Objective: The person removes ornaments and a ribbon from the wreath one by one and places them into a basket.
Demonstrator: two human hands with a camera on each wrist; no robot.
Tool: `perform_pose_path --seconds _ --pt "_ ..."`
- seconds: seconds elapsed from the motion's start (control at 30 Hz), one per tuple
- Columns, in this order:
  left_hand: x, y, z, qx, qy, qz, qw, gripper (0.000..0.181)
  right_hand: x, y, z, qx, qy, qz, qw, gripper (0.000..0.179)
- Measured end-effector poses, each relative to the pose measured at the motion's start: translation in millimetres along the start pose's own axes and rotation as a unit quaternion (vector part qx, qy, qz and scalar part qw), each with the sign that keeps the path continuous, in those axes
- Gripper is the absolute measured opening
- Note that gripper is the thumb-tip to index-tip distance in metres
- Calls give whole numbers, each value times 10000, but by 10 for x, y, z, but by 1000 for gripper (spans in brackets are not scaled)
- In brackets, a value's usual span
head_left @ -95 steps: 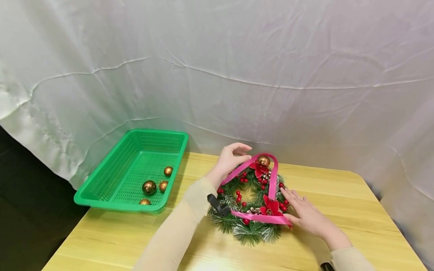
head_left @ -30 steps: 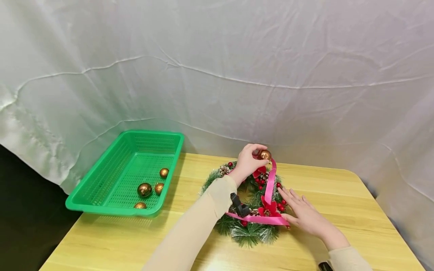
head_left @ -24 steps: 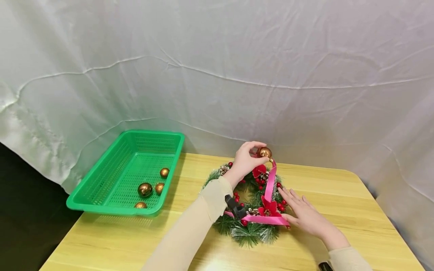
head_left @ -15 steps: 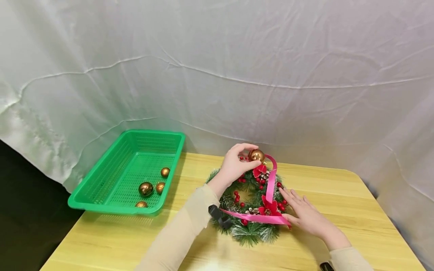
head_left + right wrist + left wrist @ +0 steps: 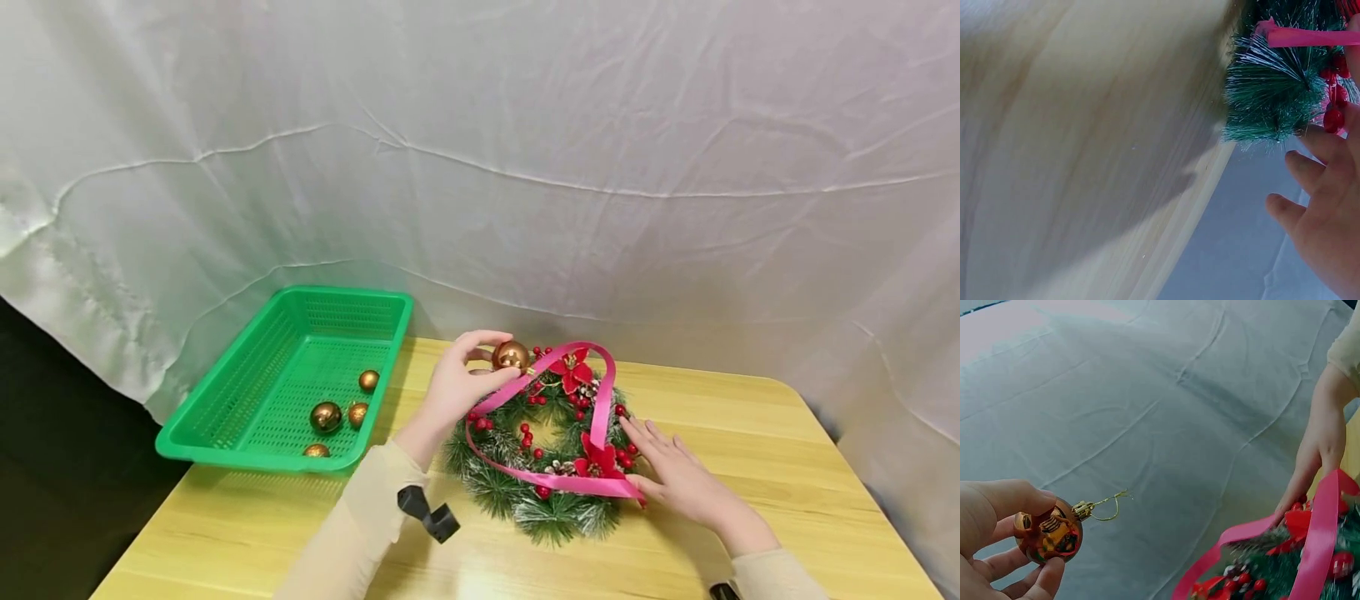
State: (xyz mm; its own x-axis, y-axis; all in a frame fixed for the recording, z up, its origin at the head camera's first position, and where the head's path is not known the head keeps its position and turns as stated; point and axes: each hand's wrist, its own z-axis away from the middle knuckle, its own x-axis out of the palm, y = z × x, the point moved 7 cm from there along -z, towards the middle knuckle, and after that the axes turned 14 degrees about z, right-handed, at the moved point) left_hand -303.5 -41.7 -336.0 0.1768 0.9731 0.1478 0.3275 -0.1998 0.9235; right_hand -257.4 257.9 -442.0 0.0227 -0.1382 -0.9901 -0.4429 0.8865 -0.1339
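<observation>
My left hand (image 5: 450, 383) pinches a shiny copper Christmas bauble (image 5: 511, 356) at the far left edge of the wreath (image 5: 546, 518). In the left wrist view, a gold cap with a thin thread loop (image 5: 1108, 510) points away from the fingers curled round the bauble. The green wreath carries red berries, pine cones and red flowers (image 5: 597, 460). A pink ribbon (image 5: 604, 404) loops loosely over it. With fingers spread, my right hand (image 5: 682, 479) rests at the wreath's right side, its thumb by the ribbon's end. The right wrist view shows its fingertips near berries (image 5: 1333, 120).
A green plastic basket (image 5: 281, 460) stands at the left of the wooden table (image 5: 780, 500). Inside lie several baubles, among them a larger dark bronze one (image 5: 326, 417). Behind the table hangs a pale grey cloth (image 5: 480, 208).
The bauble lay at the top of the wreath and the left hand was beside it. The left hand has taken it and carried it left, off the red flower. The right hand stays put.
</observation>
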Motion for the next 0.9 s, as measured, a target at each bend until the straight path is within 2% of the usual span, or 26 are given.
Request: perform_pose_path --seconds 0.2,0.43,0.6,0.7,0.9 --pt "-338 152 118 28 217 -57 9997 45 0 -4 2 -37 40 -7 10000 78" --pt "-746 287 179 109 534 -322 9980 45 2 -2 -6 -50 66 -24 10000 77" --pt "-980 409 234 238 723 -494 9959 45 14 13 0 -19 55 -56 10000 77" --pt "-1129 434 299 233 826 -591 9946 44 26 19 2 -6 32 -47 10000 78" --pt "-1475 387 461 105 1106 -766 9909 45 34 29 3 25 33 -52 10000 78"
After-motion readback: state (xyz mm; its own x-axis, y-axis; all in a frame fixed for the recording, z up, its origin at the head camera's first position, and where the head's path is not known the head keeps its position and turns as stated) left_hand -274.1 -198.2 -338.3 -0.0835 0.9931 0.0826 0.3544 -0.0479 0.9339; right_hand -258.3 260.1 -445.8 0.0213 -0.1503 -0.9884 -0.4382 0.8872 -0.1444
